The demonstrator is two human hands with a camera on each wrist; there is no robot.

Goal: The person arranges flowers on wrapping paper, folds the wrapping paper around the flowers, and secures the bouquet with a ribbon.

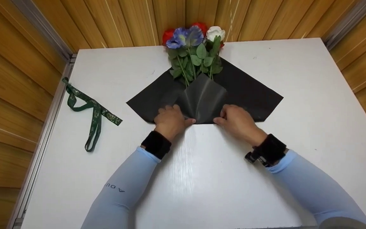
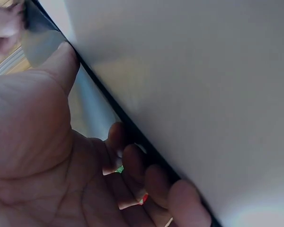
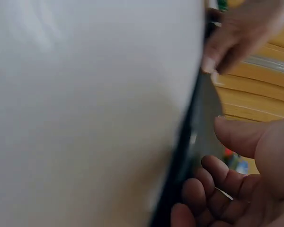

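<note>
A sheet of black wrapping paper [image 1: 249,86] lies on the table, its near part folded up over the flower stems in a creased, pointed flap [image 1: 202,95]. Artificial flowers [image 1: 187,36] in red, blue-purple and white, with green leaves, stick out at the far side. On the fold's left part, my left hand [image 1: 172,121] presses with spread fingers, its thumb [image 2: 66,59] stretched along the folded edge. My right hand [image 1: 237,122] rests at the right part of that edge, thumb and bent fingers [image 3: 194,191] touching the paper with a gap between them. The lower stems are hidden under the flap.
A dark green patterned ribbon [image 1: 95,109] lies loosely looped on the white table [image 1: 183,184], left of the paper. Wood-look panels [image 1: 132,22] stand behind the table and at both sides. The flower heads reach close to the back panel.
</note>
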